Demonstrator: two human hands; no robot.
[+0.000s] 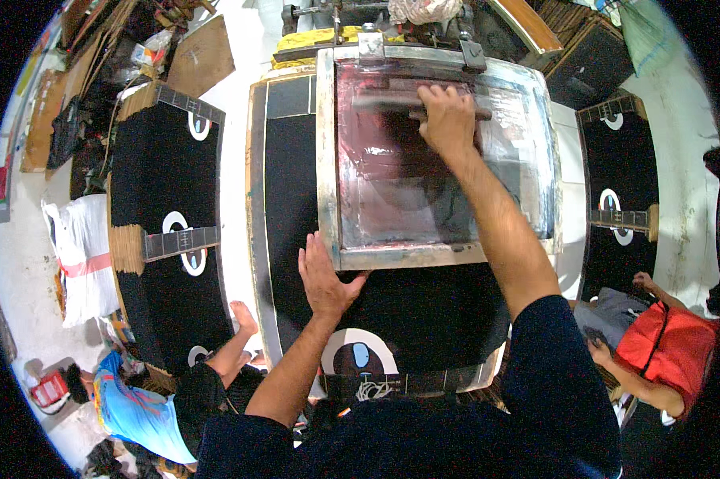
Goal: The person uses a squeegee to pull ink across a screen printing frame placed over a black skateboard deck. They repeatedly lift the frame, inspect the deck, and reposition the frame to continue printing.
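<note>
A screen-printing frame (424, 257) with a pale, paint-stained rim lies over black sheet material (439, 311) on a board in front of me. Dark reddish ink (376, 168) is smeared across its mesh, mostly on the left side. Near the far end of the mesh, my right hand (447, 120) is closed over a long dark squeegee (376, 104), which lies crosswise. My left hand (326, 279) rests with spread fingers at the frame's near left corner. Closer to my body, a white ring-shaped print with a blue oval (361, 351) shows on the black material.
Two metal hinge clamps (370, 46) (471, 54) hold the frame's far edge. Black printed sheets lie on a left table (160, 176) and a right table (619, 160). One person in red (667, 343) is at right, another in blue (136, 407) at left. A white sack (80, 263) stands far left.
</note>
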